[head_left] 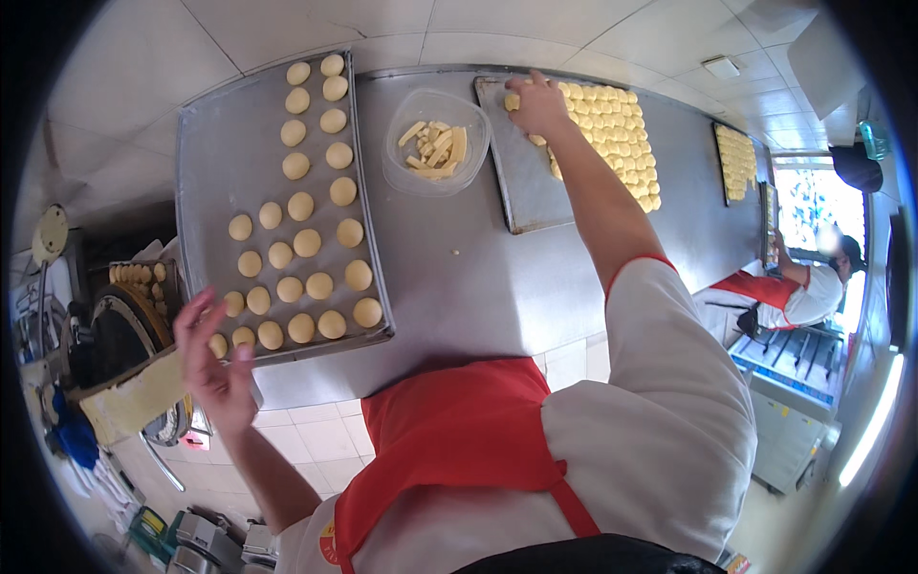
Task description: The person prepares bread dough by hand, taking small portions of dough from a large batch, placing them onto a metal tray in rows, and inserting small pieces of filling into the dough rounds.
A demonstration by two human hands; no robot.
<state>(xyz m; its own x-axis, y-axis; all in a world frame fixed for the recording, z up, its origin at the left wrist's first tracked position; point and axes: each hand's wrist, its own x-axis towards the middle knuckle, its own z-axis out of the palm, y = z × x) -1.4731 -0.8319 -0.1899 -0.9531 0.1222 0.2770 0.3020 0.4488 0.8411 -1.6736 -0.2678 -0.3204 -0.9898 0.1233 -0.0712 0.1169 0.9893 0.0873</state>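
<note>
Small pale-yellow dough pieces [617, 129], rounded and smooth, packed in tight rows on the right tray [526, 196], flat dark-rimmed metal, left part mostly bare. Right hand [540, 105] reaches over that tray's far left corner, fingers bent down at a dough piece [513, 100] there; cannot tell if its grip is closed on it or only touching. Left hand [218, 364] by the near left corner of the left tray [220, 182], grip released, fingers spread, palm bare. Left tray: dull grey metal sheet, larger smooth dough balls [307, 243], spaced apart in uneven rows. Between trays: clear plastic tub [392, 167], rounded corners, with pale sticks [440, 153] piled inside. All on smooth grey metal surface [445, 277]. Farther right: another filled tray [721, 167], co-worker [808, 292] in white and red. Behind: glossy white tiles [497, 27].
</note>
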